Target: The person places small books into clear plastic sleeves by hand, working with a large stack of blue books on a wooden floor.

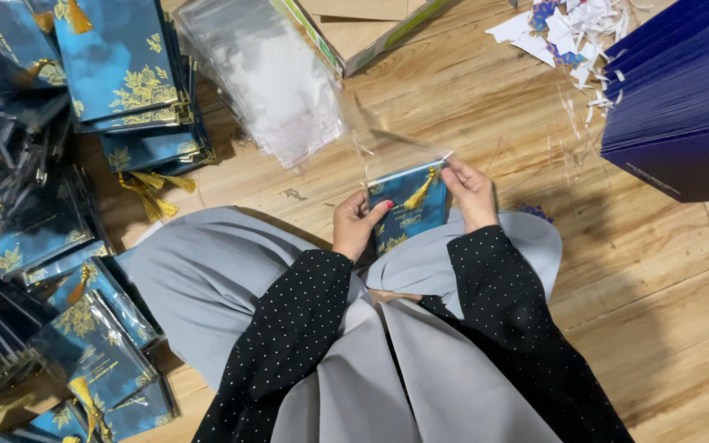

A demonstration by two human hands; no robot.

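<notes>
One blue card [404, 215] w/ gold tassel [421, 190], gripped by left hand [356, 223] & right hand [470, 191] (both clamped on it).

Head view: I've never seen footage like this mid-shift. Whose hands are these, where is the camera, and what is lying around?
The camera sits on a person's head, looking down at their own lap and a wooden floor. Their left hand and right hand together hold a blue card with gold print and a yellow tassel, partly inside a clear sleeve. At the picture's left lie stacked blue cards, some already bagged. Above are empty clear sleeves, a cardboard box, paper scraps and dark blue sheets.
</notes>
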